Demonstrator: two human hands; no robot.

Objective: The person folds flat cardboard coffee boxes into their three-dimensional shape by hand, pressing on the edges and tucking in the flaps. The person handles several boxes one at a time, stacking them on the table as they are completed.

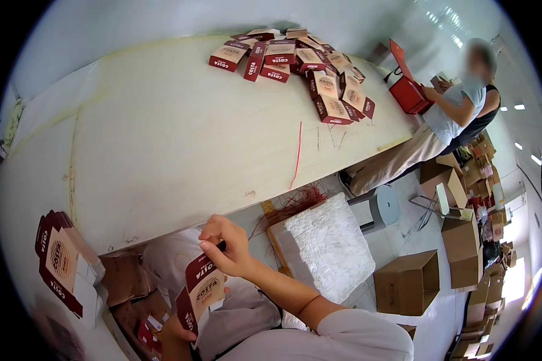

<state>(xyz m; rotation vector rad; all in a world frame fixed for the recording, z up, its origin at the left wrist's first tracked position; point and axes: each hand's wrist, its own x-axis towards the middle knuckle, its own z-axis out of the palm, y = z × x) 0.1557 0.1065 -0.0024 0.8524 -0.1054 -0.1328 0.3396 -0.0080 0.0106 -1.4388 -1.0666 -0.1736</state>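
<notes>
A partly folded maroon-and-beige Costa carton (pixel 204 289) is held over my lap. My left hand (pixel 178 328) grips its lower end, the thumb lying on the printed face. My right hand (pixel 223 246) is at its upper end with fingers curled and a small dark object beside the palm; whether it grips the carton flap, I cannot tell. To the left, a stack of flat Costa cartons (pixel 63 266) rests on the table corner. Several formed Costa boxes (pixel 280 52) lie piled at the table's far side.
The pale table (pixel 176 135) stretches ahead, its near edge just beyond my hands. Below on the right are a plastic-wrapped block (pixel 329 248), a grey stool (pixel 384 207) and an open cardboard box (pixel 406 284). Two people stand at the far right end by a red box (pixel 408 92).
</notes>
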